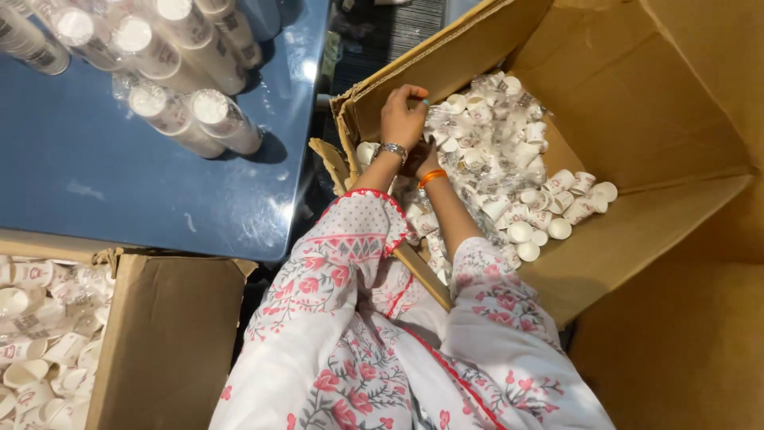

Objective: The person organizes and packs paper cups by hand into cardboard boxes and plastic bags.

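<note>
The person leans over a large open cardboard box (637,231) that fills the frame from twelve to four o'clock, both arms in floral white sleeves reaching in from six o'clock. The left hand (403,115), with a metal watch at the wrist, sits near the box's left wall with its fingers curled together, seemingly pinching a bit of clear plastic wrap; what exactly it grips cannot be made out. The right hand (420,163), marked by an orange bangle, lies just below it at about five o'clock from the left hand and is mostly hidden, so whether it is closed or spread cannot be told. Just to the three o'clock side of both hands lies the heap of small white paper cups (509,167), some bagged in crinkled film, some loose on the box floor. At ten o'clock, sleeves of stacked cups (191,80) stand on a blue table (119,175); at eight o'clock a second box (159,334) holds more loose cups. The likely trouble is a thin wrap tearing under a pull, spilling cups, or light cups being crushed beneath the forearms.
</note>
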